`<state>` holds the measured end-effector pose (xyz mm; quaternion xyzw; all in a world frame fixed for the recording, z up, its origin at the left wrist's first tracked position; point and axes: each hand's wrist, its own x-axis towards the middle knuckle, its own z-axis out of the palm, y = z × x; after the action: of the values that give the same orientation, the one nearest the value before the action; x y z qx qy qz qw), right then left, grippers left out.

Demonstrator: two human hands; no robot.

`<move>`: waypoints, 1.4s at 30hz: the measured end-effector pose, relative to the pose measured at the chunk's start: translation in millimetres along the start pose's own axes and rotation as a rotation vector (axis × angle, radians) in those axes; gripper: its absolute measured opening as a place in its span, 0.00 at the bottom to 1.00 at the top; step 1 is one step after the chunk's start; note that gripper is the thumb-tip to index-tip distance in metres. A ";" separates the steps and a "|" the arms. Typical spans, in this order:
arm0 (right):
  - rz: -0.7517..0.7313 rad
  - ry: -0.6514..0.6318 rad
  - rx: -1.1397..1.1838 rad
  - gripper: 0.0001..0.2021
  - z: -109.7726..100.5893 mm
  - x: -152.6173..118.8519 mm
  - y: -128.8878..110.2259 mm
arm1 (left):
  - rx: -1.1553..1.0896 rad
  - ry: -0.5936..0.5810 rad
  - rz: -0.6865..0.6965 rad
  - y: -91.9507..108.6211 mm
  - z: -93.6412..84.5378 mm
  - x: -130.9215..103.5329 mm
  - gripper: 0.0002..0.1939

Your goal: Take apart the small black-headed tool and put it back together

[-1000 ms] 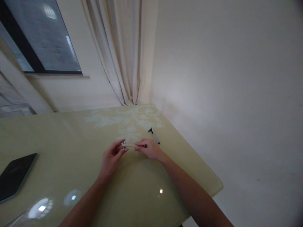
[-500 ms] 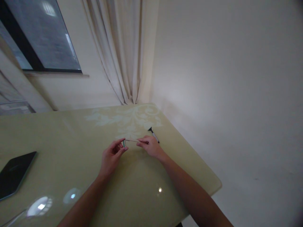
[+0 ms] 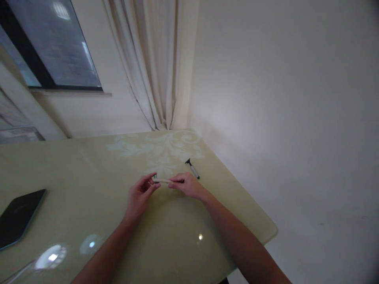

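Note:
Between the thumb and fingers of my left hand [image 3: 141, 192] is a small upright piece with a green-and-white face and a dark edge [image 3: 155, 176]; its kind is too small to make out. My right hand [image 3: 187, 184] pinches the right end of a slender cream-coloured stick [image 3: 162, 180]. The stick's left end reaches the small piece at my left fingertips; whether the two are joined I cannot tell. Just beyond my right hand lies a razor [image 3: 194, 169] with a black head and a grey handle.
Both hands are above a glossy pale yellow-green table [image 3: 83, 177]. A dark tablet-like slab [image 3: 22, 217] lies at the left. A white wall [image 3: 266, 118] borders the table's right side, with a curtain [image 3: 156, 71] and a window [image 3: 62, 47] at the back.
The cream stick has dropped from the top of the small piece towards its lower part and shows a broader side. My right hand has shifted slightly left; my left hand stays put.

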<state>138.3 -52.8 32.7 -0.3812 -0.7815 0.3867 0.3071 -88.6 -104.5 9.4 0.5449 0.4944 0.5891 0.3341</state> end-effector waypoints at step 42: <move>0.072 0.046 0.026 0.12 -0.7 1.5 0.8 | 0.010 -0.005 -0.006 2.5 0.2 1.1 0.26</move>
<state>138.4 -51.0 32.6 -0.4140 -0.7550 0.3987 0.3155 -88.2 -104.2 12.1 0.5466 0.4981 0.5841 0.3346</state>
